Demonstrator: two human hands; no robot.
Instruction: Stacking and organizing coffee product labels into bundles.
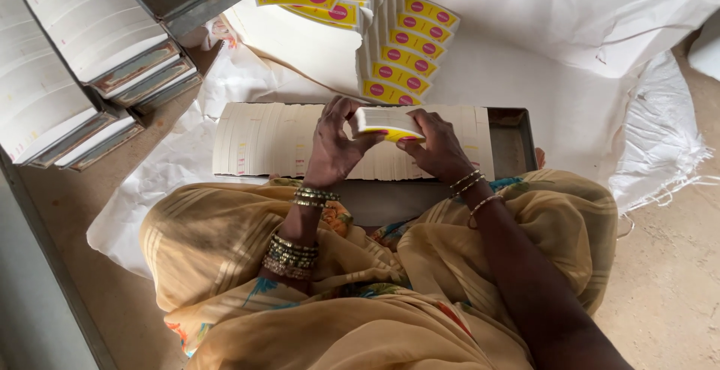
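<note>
Left hand (pixel 335 143): at 9 o'clock of the small stack, fingers (pixel 346 109) curled over its left end, thumb beneath; clamped on the stack, squaring that edge.
Right hand (pixel 437 147): at 3 o'clock of the stack, fingers closed on its right end and lower face; grip mirrors the left, so the pieces stay flush between both hands.
Small stack (pixel 388 122): flat white card pieces, yellow print on the lower edge; held level just above the tray's row, near centre frame.
Tray (pixel 511 139): shallow grey metal, rectangular, resting across the lap; bare floor visible at its 3 o'clock end.
Row of card pieces (pixel 266 139): packed on edge along the tray from 9 o'clock towards centre, thin white edges forming fine ribs; upright packing keeps single pieces easy to lift.
Finished cartons (pixel 405 59): yellow with round pink marks, glossy, overlapped like shingles at 12 o'clock.
White sheet (pixel 592 17): woven sacking, frayed at the 3 o'clock edge, spread on the floor under the cartons.
Stacked trays (pixel 97 62): at 10 o'clock, metal-rimmed, filled with white card.
Bangles (pixel 294 256): metal, on both wrists.
</note>
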